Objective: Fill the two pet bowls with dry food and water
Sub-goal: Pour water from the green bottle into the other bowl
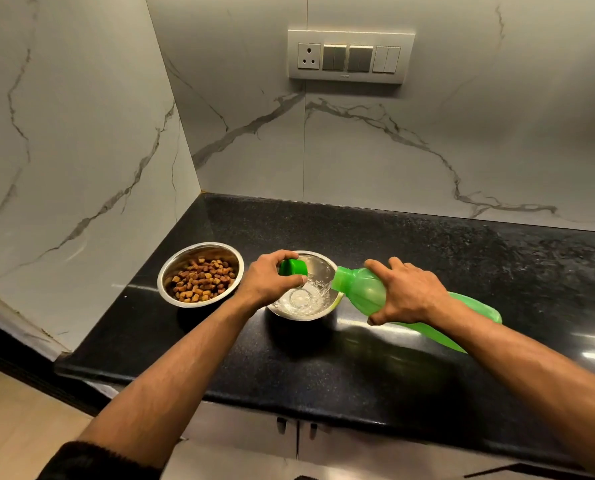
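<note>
Two steel bowls stand on the black counter (393, 244). The left bowl (171, 271) holds brown dry food (202, 279). The right bowl (320, 265) has clear water (306, 296) splashing in it. My right hand (405, 294) grips a green plastic bottle (362, 289), tipped on its side with its mouth over the right bowl's rim, and water streams out. My left hand (272, 278) hovers over that bowl's left side, holding the green bottle cap (292, 267).
Marble walls close the corner at the left and the back. A switch panel with a socket (349, 57) is on the back wall. The counter's front edge (289, 407) runs above cabinet doors. Wooden floor (19, 420) shows at lower left.
</note>
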